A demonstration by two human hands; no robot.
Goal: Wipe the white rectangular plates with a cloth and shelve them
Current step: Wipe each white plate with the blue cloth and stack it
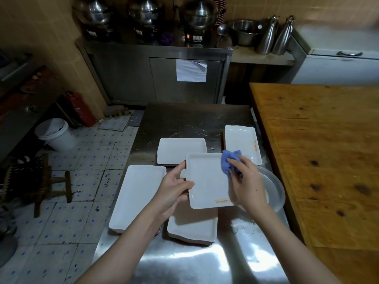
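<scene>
The left grip [174, 187] grasps a white rectangular ceramic plate [207, 181] by its left edge, with the thumb lying over the rim. It holds the plate above the middle of the shiny stainless-steel surface [184, 119]. The right grip [246, 181] is clenched around a crumpled blue cloth [230, 160], which presses on the held plate's far right corner. An orange mark shows near that plate's near right corner.

Four more white rectangular plates lie on the surface. A far centre plate [180, 150] is just beyond the held one, and a far right plate [241, 142] is beside the cloth. A near left plate [137, 195] sits at the surface's left edge, and a near centre plate [192, 228] is partly under the held one.

A round clear basin [276, 191] sits at the right, under the right wrist. A brown wooden table [317, 150] adjoins the surface on the right.
</scene>
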